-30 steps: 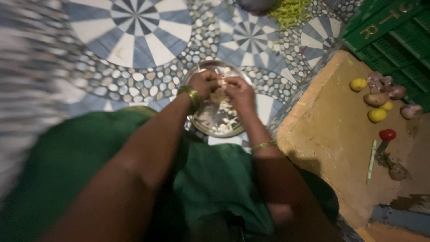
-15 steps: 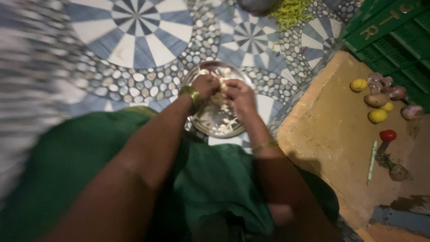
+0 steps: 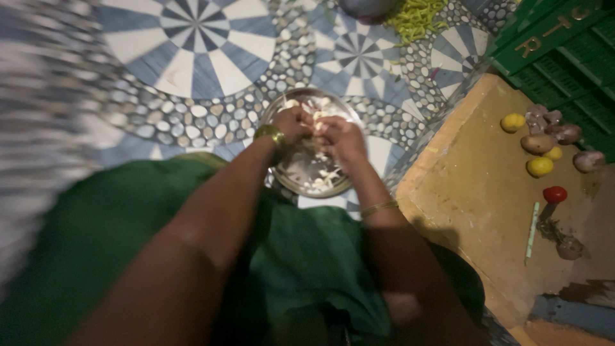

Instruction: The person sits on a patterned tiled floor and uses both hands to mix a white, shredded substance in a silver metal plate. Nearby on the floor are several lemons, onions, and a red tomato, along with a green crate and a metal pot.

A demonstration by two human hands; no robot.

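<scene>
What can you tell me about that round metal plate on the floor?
The metal plate is round, shallow and shiny, likely steel, lying flat on the patterned blue-and-white floor in front of the person's green-clad lap. Small pale peeled pieces, too blurred to identify, lie scattered in it. The left hand and right hand work close together just above it, hiding its middle.

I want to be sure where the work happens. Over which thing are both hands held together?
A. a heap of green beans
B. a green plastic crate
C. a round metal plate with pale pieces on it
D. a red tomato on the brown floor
C: the left hand and the right hand meet above the round metal plate, which lies on the patterned mat and holds pale pieces.
</scene>
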